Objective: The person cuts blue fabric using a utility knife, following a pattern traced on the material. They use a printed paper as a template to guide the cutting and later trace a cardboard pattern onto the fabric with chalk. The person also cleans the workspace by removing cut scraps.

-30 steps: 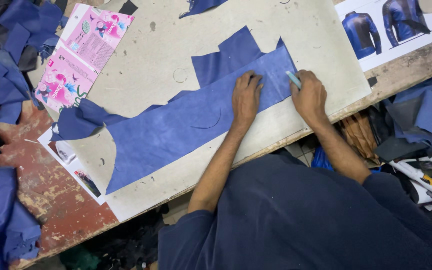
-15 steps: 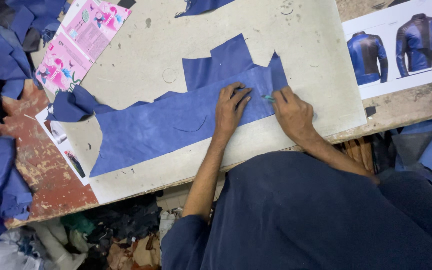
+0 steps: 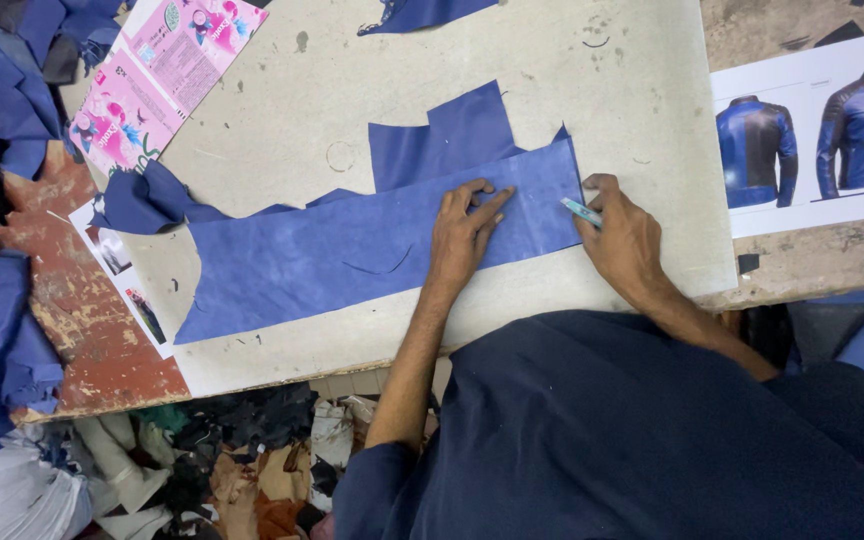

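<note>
The long blue piece (image 3: 352, 255) lies flat on the pale board (image 3: 592, 90) on the desk. The left hand (image 3: 464, 232) presses it down, fingers spread, grip loose. The right hand (image 3: 624, 236) grips a small light-blue tool (image 3: 582, 211) at its right end, so the work there looks just begun.

Person, head view: dark navy short-sleeved shirt filling the frame from 4 to 7 o'clock, forearms bare, left hand (image 3: 462, 238) and right hand (image 3: 624, 240) ungloved, without rings.
</note>
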